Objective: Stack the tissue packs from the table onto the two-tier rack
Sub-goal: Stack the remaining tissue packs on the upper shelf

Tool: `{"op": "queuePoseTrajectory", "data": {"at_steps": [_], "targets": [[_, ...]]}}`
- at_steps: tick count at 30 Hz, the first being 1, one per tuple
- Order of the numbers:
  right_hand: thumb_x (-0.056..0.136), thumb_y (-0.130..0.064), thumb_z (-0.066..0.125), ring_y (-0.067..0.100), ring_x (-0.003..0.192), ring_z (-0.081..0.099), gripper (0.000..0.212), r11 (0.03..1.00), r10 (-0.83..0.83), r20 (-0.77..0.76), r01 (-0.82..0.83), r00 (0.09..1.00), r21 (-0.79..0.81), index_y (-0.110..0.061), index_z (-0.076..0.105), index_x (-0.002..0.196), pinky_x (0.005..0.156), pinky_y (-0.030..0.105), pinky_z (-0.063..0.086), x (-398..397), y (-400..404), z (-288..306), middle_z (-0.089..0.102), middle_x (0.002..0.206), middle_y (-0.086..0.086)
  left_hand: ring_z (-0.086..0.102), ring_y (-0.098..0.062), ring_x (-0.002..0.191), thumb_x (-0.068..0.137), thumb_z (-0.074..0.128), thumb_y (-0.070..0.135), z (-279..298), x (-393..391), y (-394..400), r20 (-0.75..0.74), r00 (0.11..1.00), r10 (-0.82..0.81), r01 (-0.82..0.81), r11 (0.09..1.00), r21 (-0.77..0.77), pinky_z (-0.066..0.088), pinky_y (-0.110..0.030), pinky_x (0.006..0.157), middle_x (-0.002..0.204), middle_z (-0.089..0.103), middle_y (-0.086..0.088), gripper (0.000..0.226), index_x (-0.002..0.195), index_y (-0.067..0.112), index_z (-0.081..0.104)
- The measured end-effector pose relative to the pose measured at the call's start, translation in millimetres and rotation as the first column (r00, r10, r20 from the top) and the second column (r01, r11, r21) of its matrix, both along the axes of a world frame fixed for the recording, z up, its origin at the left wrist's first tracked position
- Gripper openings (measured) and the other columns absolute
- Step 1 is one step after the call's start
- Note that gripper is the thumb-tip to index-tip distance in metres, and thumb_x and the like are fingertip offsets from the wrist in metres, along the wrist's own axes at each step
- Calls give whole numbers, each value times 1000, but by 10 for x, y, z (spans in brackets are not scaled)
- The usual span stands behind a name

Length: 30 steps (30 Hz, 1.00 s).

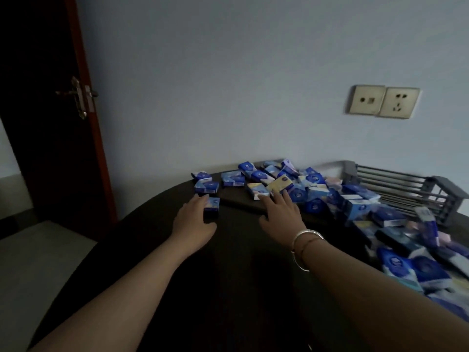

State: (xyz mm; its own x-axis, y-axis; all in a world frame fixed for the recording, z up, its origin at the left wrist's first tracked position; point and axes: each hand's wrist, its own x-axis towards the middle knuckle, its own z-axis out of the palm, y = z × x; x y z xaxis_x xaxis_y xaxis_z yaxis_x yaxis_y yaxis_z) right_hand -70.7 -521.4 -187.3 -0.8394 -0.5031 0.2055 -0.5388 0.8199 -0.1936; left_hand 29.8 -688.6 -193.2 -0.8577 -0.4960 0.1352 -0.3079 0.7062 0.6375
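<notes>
Head view: our left hand (194,219) grips one pack (212,206) on dark table (152,250), thumb and fingers around it. Our right hand (280,214) lies flat, fingers spread, touching edge of pile (317,191). Packs heaped toward right. Grey rack (406,184) behind pile, by wall.

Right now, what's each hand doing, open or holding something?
Left hand: grips a small dark blue tissue pack on the dark table.
Right hand: open, fingers spread over the tissue pile, holding nothing.
</notes>
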Motion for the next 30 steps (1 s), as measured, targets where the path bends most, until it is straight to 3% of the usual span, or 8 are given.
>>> {"op": "queuePoseTrajectory", "data": {"at_steps": [6,8,12,14,17,20,25,30], "targets": [[96,-41,39,33,145,-13,60,998,22,-172,-11,985,64,-31,15,149,114,58,4,-952,-272,-235,-5,160,3,-22,-30,144,93,45,53,-518,-688,-314,208,977,42,10,969,-246,1,-56,117,159,-20,8,77,150,40,-6],[96,-49,34,34,145,-14,59,996,7,-199,9,980,83,-33,16,149,113,60,2,-1179,-342,-290,-3,160,3,-23,-30,144,90,31,69,-603,-795,-354,284,956,75,28,939,-342,-1,-59,114,158,-22,8,76,149,42,-8],[91,-62,27,43,143,-6,59,976,-38,-168,73,985,205,-33,30,142,108,67,-2,-1292,-488,-343,18,156,5,-12,-32,146,89,33,70,-582,-789,-392,221,972,77,2,941,-340,3,-58,115,161,-4,8,69,148,39,14],[90,-64,30,44,143,-1,60,974,-29,-159,64,987,218,-31,33,139,107,68,-1,-1148,-510,-368,29,152,3,9,-35,144,90,42,62,-547,-723,-377,128,991,43,1,947,-323,14,-56,116,155,14,6,52,135,38,32],[91,-56,38,38,141,15,56,988,61,-80,-49,995,149,-28,33,139,110,62,17,-839,-436,-341,34,148,4,30,-33,126,91,50,51,-497,-598,-355,87,996,-13,38,956,-291,34,-44,106,142,24,5,30,113,36,37],[91,-45,49,31,134,29,52,984,166,32,-167,986,60,-25,37,138,107,51,33,-508,-232,-223,38,144,6,32,-26,114,92,53,44,-422,-411,-303,81,994,-76,93,969,-229,36,-34,92,142,28,6,23,105,36,34],[86,-35,59,20,135,28,56,957,288,224,-277,931,-82,-30,38,137,109,39,32,246,130,-237,38,141,0,31,-14,97,80,64,55,-385,216,84,29,1000,-9,15,977,-214,33,-30,78,123,45,9,42,103,38,34],[82,-21,61,15,132,33,55,936,340,296,-290,893,-201,-34,42,131,108,30,31,1096,558,-256,41,137,-4,33,-17,107,63,72,67,-363,998,384,131,983,-128,147,978,-150,37,-31,88,125,39,9,80,128,39,33]]}}
